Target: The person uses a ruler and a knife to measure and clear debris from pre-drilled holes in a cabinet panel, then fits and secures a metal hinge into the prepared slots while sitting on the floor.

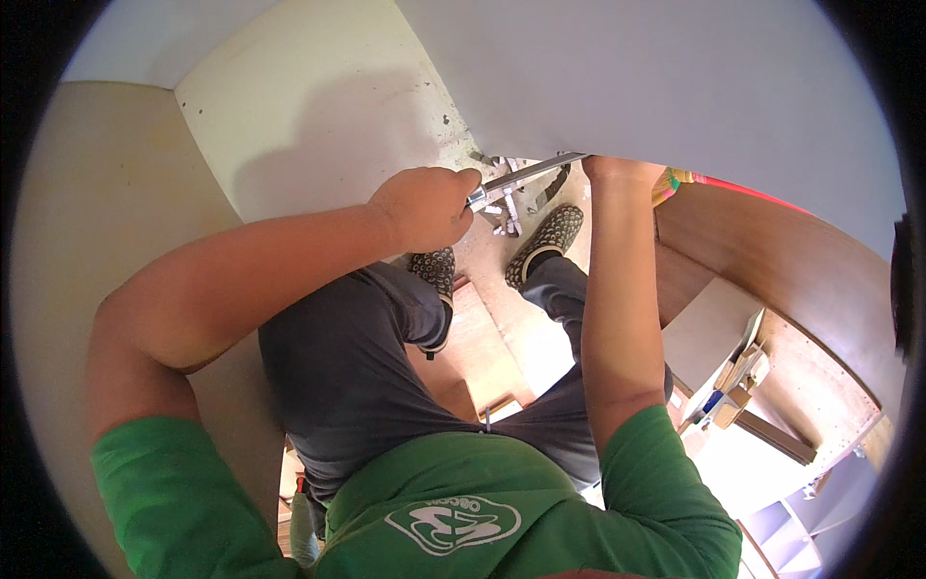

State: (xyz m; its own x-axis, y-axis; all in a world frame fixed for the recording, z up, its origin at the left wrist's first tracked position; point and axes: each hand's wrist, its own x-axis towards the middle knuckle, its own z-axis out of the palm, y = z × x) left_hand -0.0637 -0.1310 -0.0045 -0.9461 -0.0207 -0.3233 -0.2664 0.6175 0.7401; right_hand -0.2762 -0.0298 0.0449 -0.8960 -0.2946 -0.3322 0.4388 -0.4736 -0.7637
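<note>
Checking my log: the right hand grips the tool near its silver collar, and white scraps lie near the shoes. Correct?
Not the right hand: the head view shows the left hand gripping the tool near its silver collar. White scraps do lie near the shoes.

Person wears a green short-sleeved T-shirt [424,471], white outlined print [453,526] on front. Dark grey trousers [338,343], light drawstring [488,417] at waist. Dark shoes [558,230] carry pale ring pattern, pale rims. Left hand [426,207] is bare.
</note>
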